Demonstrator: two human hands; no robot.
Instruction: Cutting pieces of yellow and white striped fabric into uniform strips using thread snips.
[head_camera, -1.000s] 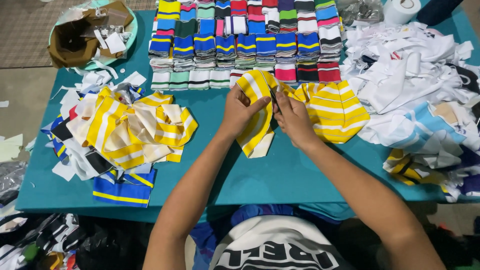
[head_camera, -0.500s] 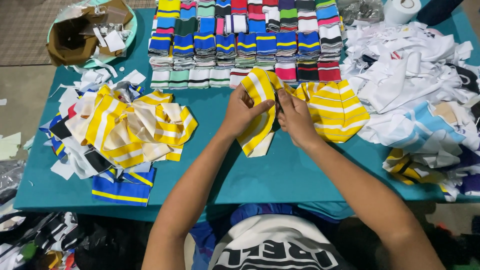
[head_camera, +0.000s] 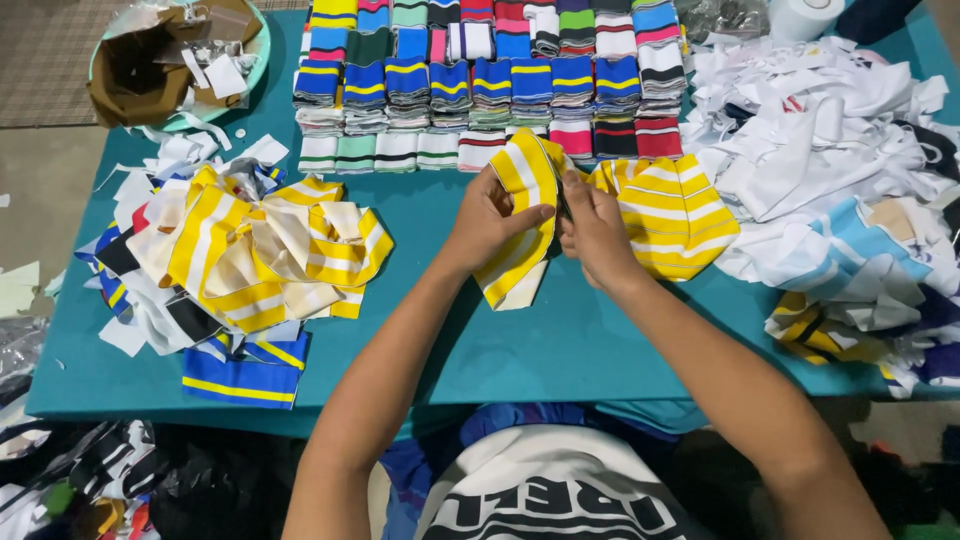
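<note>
Hands at centre of a teal table, both on one yellow-and-white striped knit piece. Left hand closed on the piece's left side, thumb laid across the stripes, fingers curled behind the fabric. Right hand pinched shut on the piece's right edge; a small dark object shows between the two hands, too hidden to identify. Piece tilted, its far end lifted, its near end touching the table.

Just right of the right hand: flat stack of yellow-and-white striped pieces, touching that hand's far side. Far side of the table: neat rows of folded striped bands in blue-yellow, red, green, black and white, running left to right. Right side: large loose heap of white and pale-blue fabric offcuts, with a few yellow-black striped scraps at its near edge. Left side: loose pile of yellow-white striped pieces on top of mixed scraps, a blue piece with a yellow stripe at its near edge. Far left corner: round green basin holding a brown bag and paper bits.
</note>
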